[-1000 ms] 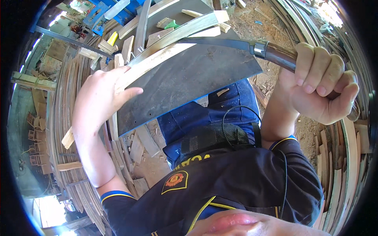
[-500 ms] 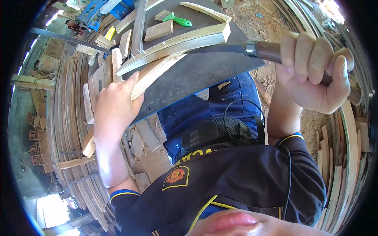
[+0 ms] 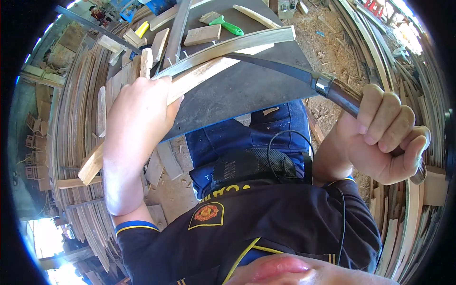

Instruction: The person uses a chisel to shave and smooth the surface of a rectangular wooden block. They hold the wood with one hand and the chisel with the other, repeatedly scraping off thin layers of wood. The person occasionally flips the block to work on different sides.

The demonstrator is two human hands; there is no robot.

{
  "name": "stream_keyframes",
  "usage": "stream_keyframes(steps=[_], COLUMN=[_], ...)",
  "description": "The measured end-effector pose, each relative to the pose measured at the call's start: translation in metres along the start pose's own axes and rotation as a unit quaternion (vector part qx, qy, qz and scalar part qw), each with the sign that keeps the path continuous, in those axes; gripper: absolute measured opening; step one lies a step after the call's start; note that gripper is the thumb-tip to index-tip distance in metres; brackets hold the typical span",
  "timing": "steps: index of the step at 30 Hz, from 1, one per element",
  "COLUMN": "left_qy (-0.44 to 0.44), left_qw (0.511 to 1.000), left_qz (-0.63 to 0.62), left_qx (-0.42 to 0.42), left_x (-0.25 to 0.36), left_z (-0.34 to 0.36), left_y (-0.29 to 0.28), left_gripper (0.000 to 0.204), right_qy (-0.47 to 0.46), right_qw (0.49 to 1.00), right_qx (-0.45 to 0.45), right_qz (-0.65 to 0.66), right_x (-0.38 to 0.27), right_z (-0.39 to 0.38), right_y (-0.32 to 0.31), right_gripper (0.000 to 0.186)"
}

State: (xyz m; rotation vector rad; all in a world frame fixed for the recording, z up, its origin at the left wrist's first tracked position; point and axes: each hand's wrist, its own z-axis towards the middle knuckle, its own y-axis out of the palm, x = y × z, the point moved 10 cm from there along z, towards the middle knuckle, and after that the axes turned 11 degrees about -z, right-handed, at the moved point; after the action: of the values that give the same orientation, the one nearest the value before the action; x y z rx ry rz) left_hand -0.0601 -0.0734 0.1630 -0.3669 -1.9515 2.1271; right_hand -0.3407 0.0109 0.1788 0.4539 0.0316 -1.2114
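My left hand (image 3: 137, 114) is closed round a long pale wooden stick (image 3: 194, 78), whose lower end sticks out past my wrist. My right hand (image 3: 384, 135) grips the wooden handle of a long knife (image 3: 273, 68) with a metal collar, its blade reaching left to the stick, tip hidden there. Just behind the stick lies a curved pale batten (image 3: 242, 42) with nails standing up along it, on a dark board (image 3: 232, 102) with a blue edge above my legs.
Behind are a green-handled brush (image 3: 230, 26), a small wood block (image 3: 202, 35), a yellow-handled tool (image 3: 141, 29) and a saw blade (image 3: 95, 26). Stacked boards (image 3: 78, 123) flank me left and right (image 3: 403, 223). Shavings (image 3: 325, 47) litter the floor.
My left hand has moved rightward along with the stick. My right hand rose slightly, then dropped, tilting the knife so its handle sits lower than before.
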Motion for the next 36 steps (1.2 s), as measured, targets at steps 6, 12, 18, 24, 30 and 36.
stream_keyframes(steps=[6,12,18,24,30,36], left_qy=[-0.026,-0.001,-0.008,-0.031,-0.069,-0.016], left_qw=[0.999,1.000,1.000,0.999,0.996,0.996], left_qz=[-0.018,-0.007,-0.003,0.011,0.061,0.078], left_qx=[-0.015,0.003,0.003,0.012,-0.004,0.046], left_x=[-0.001,0.001,0.000,0.008,0.008,0.020], left_z=[0.000,-0.003,-0.005,-0.013,-0.019,-0.023], left_y=[0.005,0.006,0.007,0.009,0.019,0.025], left_gripper=[0.029,0.029,0.027,0.030,0.031,0.019], right_qy=[-0.005,0.004,-0.010,-0.052,0.047,0.099], right_qw=[1.000,0.999,0.999,0.995,0.995,0.975], right_qx=[0.027,0.041,0.030,0.042,-0.058,-0.196], right_qz=[-0.015,0.019,-0.013,-0.077,-0.059,0.032], right_x=[-0.004,-0.004,-0.007,-0.021,-0.011,0.015], right_z=[-0.003,-0.003,-0.002,-0.012,0.015,0.044], right_y=[0.004,-0.005,0.009,0.042,0.049,0.057], right_gripper=[0.037,0.036,0.034,0.024,0.033,0.032])
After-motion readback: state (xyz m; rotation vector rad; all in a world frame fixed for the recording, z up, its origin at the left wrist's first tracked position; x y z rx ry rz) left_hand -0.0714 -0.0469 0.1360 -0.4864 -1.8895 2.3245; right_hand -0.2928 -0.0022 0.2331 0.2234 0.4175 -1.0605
